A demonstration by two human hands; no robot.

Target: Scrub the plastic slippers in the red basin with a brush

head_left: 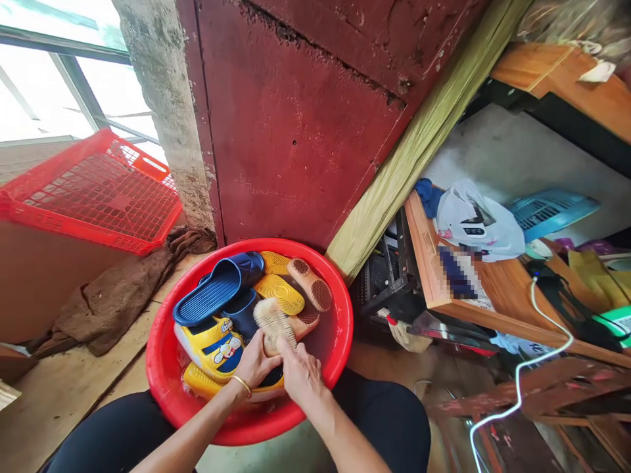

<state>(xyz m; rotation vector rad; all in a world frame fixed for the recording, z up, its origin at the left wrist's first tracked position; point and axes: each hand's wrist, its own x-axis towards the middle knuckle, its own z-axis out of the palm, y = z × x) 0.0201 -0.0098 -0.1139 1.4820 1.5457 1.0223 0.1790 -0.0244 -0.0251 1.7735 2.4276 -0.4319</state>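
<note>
A scrub brush (274, 320) with pale cream bristles is turned bristles-up over a red basin (162, 348). My left hand (257, 362) is closed around the brush's lower left side. My right hand (303, 373) is closed at its lower right end, fingers against the bristles. Below my left hand rests a yellow and blue shoe (211, 348) with a cartoon figure. Blue slippers (211, 295) lie at the basin's upper left. Yellow slippers (280, 293) and a tan pair (311, 285) show their soles in cloudy water. My hands hide part of the near shoes.
A red plastic crate (108, 197) leans at the left, near a brown cloth (113, 302). Behind the basin stands a dark red metal door (296, 131). A wooden desk (507, 282) at right holds a plastic bag (478, 223) and a blue basket (552, 211); a white cable (517, 381) hangs down.
</note>
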